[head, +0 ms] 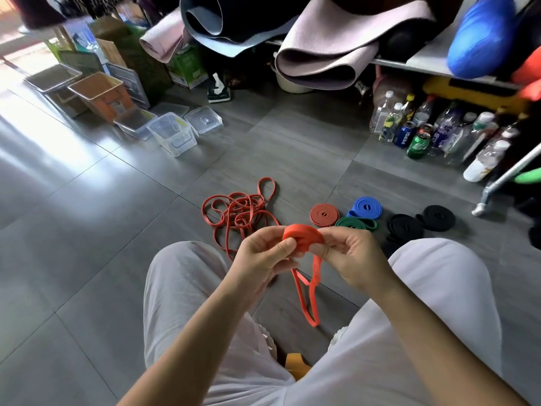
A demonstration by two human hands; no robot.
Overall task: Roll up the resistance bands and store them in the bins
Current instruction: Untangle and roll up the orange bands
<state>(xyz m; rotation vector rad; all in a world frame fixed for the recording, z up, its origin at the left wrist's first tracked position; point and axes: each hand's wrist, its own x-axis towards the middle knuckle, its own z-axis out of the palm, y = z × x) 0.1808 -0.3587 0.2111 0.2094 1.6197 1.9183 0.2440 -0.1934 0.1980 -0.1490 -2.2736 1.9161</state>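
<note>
Both hands (304,253) pinching half-rolled orange band (303,235)

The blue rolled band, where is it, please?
Head view: the blue roll sits on the floor right of centre, behind the green roll, between the rust-red roll and black rolls.

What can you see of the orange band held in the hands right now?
The orange band is a flat, matte strip that looks like rubber. Part of it is wound into a flat coil, held roughly level above the floor. The left hand pinches the coil's left side; the right hand pinches its right edge. An unrolled doubled tail hangs from the coil, ending in a loop low down; whether it touches the floor is unclear.
</note>
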